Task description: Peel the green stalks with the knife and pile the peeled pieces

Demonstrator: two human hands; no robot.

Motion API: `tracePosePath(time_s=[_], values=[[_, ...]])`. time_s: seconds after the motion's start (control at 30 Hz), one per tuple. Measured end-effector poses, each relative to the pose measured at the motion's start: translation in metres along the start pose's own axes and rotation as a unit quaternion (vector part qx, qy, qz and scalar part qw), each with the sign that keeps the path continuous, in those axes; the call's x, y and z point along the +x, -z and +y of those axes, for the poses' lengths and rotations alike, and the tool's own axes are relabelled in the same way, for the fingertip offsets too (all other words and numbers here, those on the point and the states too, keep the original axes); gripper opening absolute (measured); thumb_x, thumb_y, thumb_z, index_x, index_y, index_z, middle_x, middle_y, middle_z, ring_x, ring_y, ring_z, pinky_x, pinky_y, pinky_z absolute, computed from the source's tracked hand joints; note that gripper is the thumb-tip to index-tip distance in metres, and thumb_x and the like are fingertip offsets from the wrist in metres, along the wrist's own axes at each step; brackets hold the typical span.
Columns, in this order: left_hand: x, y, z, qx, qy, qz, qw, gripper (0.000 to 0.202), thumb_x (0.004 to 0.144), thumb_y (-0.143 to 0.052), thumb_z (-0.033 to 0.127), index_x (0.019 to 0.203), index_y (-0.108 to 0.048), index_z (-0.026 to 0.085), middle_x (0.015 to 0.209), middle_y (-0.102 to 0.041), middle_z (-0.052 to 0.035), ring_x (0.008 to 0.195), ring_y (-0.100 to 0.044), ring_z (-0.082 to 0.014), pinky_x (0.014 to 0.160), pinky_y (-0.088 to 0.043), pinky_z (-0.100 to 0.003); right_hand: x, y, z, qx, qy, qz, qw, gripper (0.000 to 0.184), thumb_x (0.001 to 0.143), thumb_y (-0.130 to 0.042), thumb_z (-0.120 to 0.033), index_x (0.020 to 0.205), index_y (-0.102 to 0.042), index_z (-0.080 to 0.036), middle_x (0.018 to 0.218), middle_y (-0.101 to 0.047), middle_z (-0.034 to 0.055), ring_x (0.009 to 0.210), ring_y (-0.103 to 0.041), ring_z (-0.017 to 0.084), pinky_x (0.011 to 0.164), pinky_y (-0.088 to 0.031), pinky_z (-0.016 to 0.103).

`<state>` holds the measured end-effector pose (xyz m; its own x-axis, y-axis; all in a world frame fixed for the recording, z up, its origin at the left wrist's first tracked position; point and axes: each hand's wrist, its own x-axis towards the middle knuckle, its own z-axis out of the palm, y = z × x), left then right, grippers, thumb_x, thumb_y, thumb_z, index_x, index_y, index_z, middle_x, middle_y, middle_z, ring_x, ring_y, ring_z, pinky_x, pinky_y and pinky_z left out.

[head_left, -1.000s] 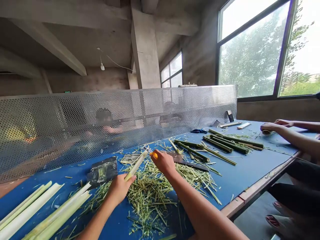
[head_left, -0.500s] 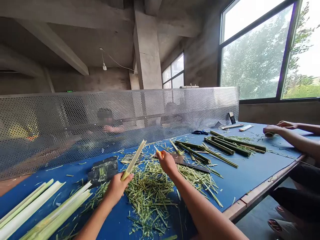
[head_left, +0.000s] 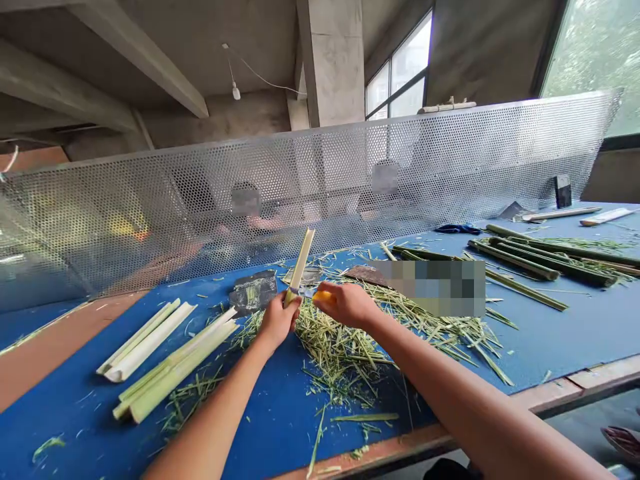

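Blue table under bare concrete beams, its near edge trimmed in wood. Closest in, the left hand is clamped around the lower end of a pale bamboo strip, which stands tilted up from the fist. Just beside it, the right hand is curled around the orange handle of a small knife, whose short blade sits against the strip. Beneath both hands lies a heap of green bamboo shavings. Toward the table's left edge rest two bundles of split pale strips, and a dark scrap of board lies just past the left hand. A blurred patch hides the table beyond the right hand. Farther right lie long green bamboo sticks, and along the far edge runs a perforated metal screen, with a window beyond it.
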<state>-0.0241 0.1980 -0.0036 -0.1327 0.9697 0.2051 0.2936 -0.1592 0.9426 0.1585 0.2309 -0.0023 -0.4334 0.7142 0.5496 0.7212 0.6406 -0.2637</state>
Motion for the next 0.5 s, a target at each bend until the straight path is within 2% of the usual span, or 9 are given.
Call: tracePosePath(time_s=[0.07,0.2,0.5], values=[[-0.001,-0.001,0.001,-0.018,0.007,-0.020,1.000,0.027,0.072,-0.061,0.042,0.076,-0.047,0.019,0.047,-0.038,0.0100,0.034,-0.034,-0.0049,0.036,-0.031,-0.019,0.000,-0.002,-0.002,-0.040,0.020,-0.014,0.999,0.037,0.084,-0.042,-0.053,0.102,-0.064,-0.028,0.066,-0.065,0.0011,0.054,-0.054,0.014,0.052,-0.028,0.025],[-0.001,0.000,0.001,-0.002,0.018,-0.040,0.999,0.031,0.071,-0.062,0.046,0.077,-0.047,0.019,0.048,-0.035,0.0107,0.033,-0.031,-0.0042,0.036,-0.031,-0.019,0.001,-0.004,0.005,-0.100,0.004,0.007,0.995,0.041,0.084,-0.039,-0.054,0.103,-0.064,-0.028,0.064,-0.065,0.0024,0.053,-0.053,0.014,0.051,-0.026,0.026],[-0.002,-0.005,0.001,-0.028,0.037,-0.041,0.998,0.036,0.069,-0.062,0.050,0.080,-0.046,0.020,0.047,-0.034,0.0120,0.031,-0.026,-0.0032,0.035,-0.030,-0.019,0.004,-0.003,0.010,-0.103,0.017,0.000,0.995,0.042,0.085,-0.037,-0.054,0.104,-0.063,-0.028,0.065,-0.065,0.0021,0.053,-0.053,0.014,0.052,-0.025,0.026]])
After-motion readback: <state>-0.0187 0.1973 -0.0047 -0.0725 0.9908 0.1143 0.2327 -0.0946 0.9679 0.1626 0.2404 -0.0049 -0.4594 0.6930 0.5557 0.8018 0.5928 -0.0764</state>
